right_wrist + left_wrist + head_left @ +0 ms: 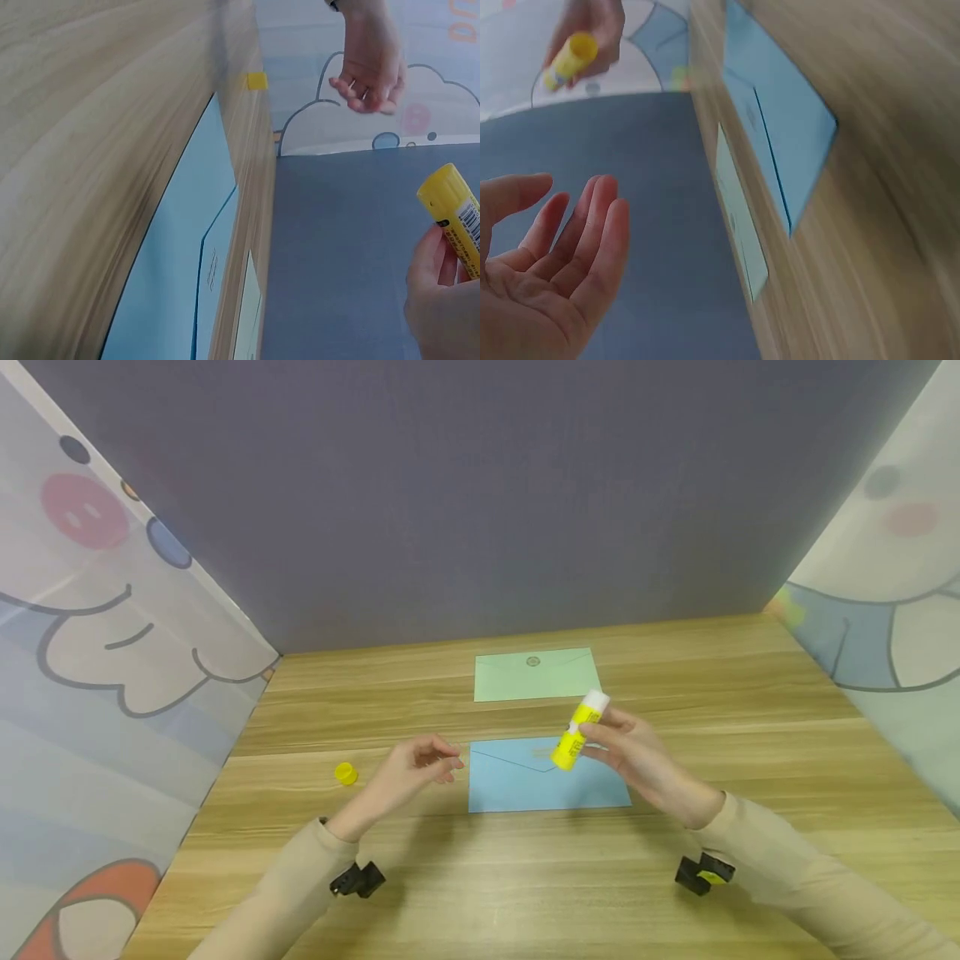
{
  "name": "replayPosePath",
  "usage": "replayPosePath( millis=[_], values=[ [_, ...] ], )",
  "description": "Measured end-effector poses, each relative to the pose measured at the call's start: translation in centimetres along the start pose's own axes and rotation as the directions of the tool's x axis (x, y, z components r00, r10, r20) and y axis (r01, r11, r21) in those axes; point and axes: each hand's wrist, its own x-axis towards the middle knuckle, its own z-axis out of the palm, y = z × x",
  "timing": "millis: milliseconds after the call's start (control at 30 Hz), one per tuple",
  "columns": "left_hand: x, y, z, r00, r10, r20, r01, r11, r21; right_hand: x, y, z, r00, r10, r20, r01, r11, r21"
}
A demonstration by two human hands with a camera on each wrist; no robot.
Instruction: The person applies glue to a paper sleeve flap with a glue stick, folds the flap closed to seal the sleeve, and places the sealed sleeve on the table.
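My right hand (637, 756) grips a yellow glue stick (574, 735) with a white end, held tilted above the blue envelope (517, 789). In the right wrist view the glue stick (453, 204) shows a barcode on its side. The blue envelope lies on the table with its pointed flap along the far side. Beside its left edge, my left hand (408, 772) hovers with fingers loosely bent and nothing in them; the left wrist view shows the bare palm (547, 292). A small yellow cap (346, 773) sits on the table left of that hand.
Behind the blue envelope lies a pale green envelope (517, 681) with a round seal mark. A grey panel (480, 510) rises at the back of the wooden table (495, 893). Cartoon-printed sheets (97, 635) stand along both sides.
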Motion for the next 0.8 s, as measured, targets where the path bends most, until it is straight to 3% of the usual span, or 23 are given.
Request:
replayPosePath(
  millis=[233, 333, 433, 533, 633, 700, 800],
  values=[
    [-1.9, -0.6, -4.5, 0.993, 0.002, -0.118, 0.001, 1.000, 0.026, -0.2, -0.3, -0.4, 0.998, 0.002, -0.059, -0.007, 0.996, -0.092],
    [-2.7, -0.8, -6.0, 0.985, 0.002, -0.171, 0.004, 0.999, 0.040, -0.3, -0.5, -0.6, 0.997, -0.017, -0.080, 0.002, 0.984, -0.176],
    [-3.3, -1.2, -7.4, 0.973, 0.006, -0.229, 0.013, 0.997, 0.081, -0.4, -0.7, -0.8, 0.994, -0.036, -0.099, 0.003, 0.951, -0.310],
    [-3.8, -1.8, -8.6, 0.962, -0.003, -0.273, 0.035, 0.993, 0.115, -0.5, -0.9, -1.2, 0.992, -0.046, -0.121, -0.013, 0.895, -0.445],
    [-4.3, -2.5, -9.5, 0.955, -0.032, -0.296, 0.081, 0.985, 0.153, -0.5, -1.0, -1.4, 0.989, -0.058, -0.137, -0.022, 0.854, -0.521],
    [-4.5, -3.0, -9.9, 0.954, -0.058, -0.295, 0.126, 0.969, 0.214, -0.5, -1.0, -1.5, 0.988, -0.074, -0.138, -0.015, 0.831, -0.556],
    [-4.9, -3.9, -10.3, 0.958, -0.084, -0.274, 0.188, 0.906, 0.380, -0.5, -0.9, -1.7, 0.987, -0.104, -0.124, 0.012, 0.810, -0.587]
  ],
)
